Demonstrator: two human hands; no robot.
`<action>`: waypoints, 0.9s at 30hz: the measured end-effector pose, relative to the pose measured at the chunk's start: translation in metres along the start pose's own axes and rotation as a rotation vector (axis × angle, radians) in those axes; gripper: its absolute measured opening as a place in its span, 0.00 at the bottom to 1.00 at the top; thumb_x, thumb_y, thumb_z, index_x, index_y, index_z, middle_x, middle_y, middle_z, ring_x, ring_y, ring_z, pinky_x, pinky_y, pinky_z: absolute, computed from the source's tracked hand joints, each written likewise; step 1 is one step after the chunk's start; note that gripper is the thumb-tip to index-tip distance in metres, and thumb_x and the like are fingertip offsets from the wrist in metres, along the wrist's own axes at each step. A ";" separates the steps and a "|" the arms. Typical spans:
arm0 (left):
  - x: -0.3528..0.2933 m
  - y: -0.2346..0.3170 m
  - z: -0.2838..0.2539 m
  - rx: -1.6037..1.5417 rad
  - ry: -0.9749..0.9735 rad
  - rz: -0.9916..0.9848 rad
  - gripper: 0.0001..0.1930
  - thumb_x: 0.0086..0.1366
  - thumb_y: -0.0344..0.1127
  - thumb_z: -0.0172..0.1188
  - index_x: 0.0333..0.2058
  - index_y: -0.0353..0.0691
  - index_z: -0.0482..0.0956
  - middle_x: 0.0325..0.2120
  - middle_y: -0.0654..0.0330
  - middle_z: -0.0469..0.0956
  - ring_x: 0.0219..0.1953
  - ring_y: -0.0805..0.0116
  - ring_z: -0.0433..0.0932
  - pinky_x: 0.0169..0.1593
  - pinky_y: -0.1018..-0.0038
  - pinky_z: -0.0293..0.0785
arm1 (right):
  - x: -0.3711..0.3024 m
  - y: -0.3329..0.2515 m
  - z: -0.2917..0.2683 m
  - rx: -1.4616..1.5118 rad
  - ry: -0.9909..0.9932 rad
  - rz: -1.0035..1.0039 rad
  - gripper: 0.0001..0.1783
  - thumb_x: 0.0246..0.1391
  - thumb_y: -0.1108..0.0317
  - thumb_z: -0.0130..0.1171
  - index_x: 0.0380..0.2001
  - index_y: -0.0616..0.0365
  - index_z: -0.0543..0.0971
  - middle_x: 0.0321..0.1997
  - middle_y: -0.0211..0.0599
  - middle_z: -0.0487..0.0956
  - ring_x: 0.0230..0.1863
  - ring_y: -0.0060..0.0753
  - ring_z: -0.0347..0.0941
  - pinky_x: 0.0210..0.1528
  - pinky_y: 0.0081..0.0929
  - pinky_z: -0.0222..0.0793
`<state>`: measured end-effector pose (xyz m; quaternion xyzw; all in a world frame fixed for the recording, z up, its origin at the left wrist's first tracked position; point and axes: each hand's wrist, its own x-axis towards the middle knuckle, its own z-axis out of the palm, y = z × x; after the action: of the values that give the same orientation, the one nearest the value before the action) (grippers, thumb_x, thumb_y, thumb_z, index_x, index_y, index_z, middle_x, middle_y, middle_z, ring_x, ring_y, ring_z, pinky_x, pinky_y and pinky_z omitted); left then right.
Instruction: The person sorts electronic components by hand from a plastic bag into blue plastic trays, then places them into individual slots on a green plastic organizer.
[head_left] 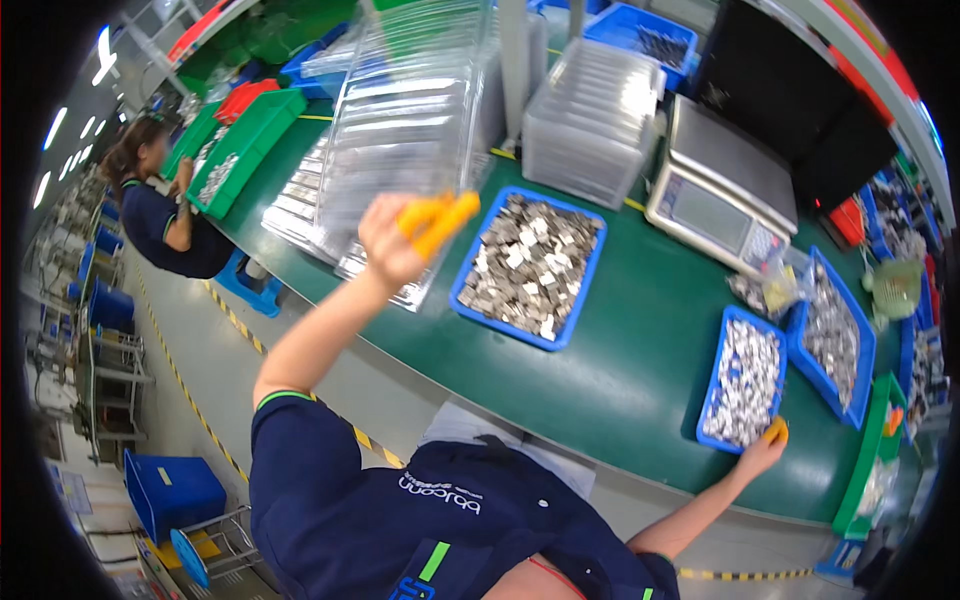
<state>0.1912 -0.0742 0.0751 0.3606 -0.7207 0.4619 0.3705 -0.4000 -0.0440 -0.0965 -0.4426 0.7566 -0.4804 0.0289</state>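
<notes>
Head view: a central blue tray [520, 335] of grey and silvery pieces [500, 265] lies on the green desk [640, 320] and serves as reference. The left hand [393, 240] is raised to the left of that tray, above clear plastic sheets [400, 130]; its yellow-covered fingers point toward the tray, blurred, and whether they grip anything cannot be told. The right hand [764, 452] is well to the right of the central tray and nearer the wearer, its fingers bent at the near corner of a smaller blue tray [716, 441] of white pieces [743, 380]. Contact with the rim, or any grip, cannot be confirmed.

Assessment: the step appears to be handling small loose pieces. Good practice is a light fingertip pinch, one piece at a time, carried on the wearer's side of the central tray so nothing drops among its contents. The sheets look thin; pressure on them should be light and even.
</notes>
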 end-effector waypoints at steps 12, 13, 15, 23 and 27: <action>0.002 0.262 -0.021 -0.779 -0.263 -0.195 0.11 0.40 0.31 0.59 0.27 0.40 0.80 0.24 0.67 0.71 0.31 0.72 0.70 0.28 0.80 0.65 | 0.006 -0.018 -0.004 -0.195 0.042 0.112 0.14 0.57 0.65 0.46 0.37 0.64 0.76 0.40 0.49 0.75 0.42 0.49 0.70 0.45 0.35 0.64; 0.005 0.272 -0.020 -0.814 -0.352 -0.219 0.12 0.42 0.33 0.57 0.29 0.40 0.80 0.25 0.67 0.71 0.31 0.72 0.69 0.30 0.80 0.64 | 0.006 -0.019 -0.002 -0.201 0.083 0.092 0.14 0.57 0.65 0.46 0.37 0.64 0.76 0.39 0.49 0.75 0.41 0.49 0.70 0.44 0.35 0.64; 0.002 0.294 -0.022 -0.795 -0.388 -0.233 0.13 0.43 0.33 0.56 0.31 0.40 0.80 0.26 0.66 0.71 0.31 0.72 0.68 0.31 0.80 0.63 | 0.005 -0.022 -0.002 -0.158 0.125 0.060 0.13 0.56 0.66 0.49 0.38 0.66 0.76 0.38 0.47 0.77 0.39 0.43 0.72 0.43 0.32 0.66; 0.014 0.285 -0.030 -1.120 -0.643 -0.263 0.24 0.53 0.47 0.55 0.45 0.37 0.72 0.41 0.58 0.71 0.46 0.62 0.68 0.46 0.70 0.66 | 0.000 -0.094 -0.017 0.218 0.364 -0.052 0.13 0.58 0.67 0.48 0.38 0.68 0.74 0.35 0.41 0.77 0.36 0.29 0.72 0.40 0.23 0.68; 0.013 0.253 -0.015 -0.951 -0.749 -0.399 0.29 0.56 0.54 0.53 0.52 0.41 0.67 0.52 0.54 0.66 0.55 0.55 0.62 0.56 0.64 0.60 | -0.008 -0.128 0.006 0.395 0.100 -0.077 0.12 0.58 0.68 0.48 0.39 0.65 0.74 0.32 0.36 0.76 0.31 0.23 0.69 0.36 0.20 0.66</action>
<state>-0.0295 0.0163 -0.0102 0.4210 -0.8467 -0.1437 0.2919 -0.3098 -0.0610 -0.0060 -0.4327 0.6307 -0.6415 0.0589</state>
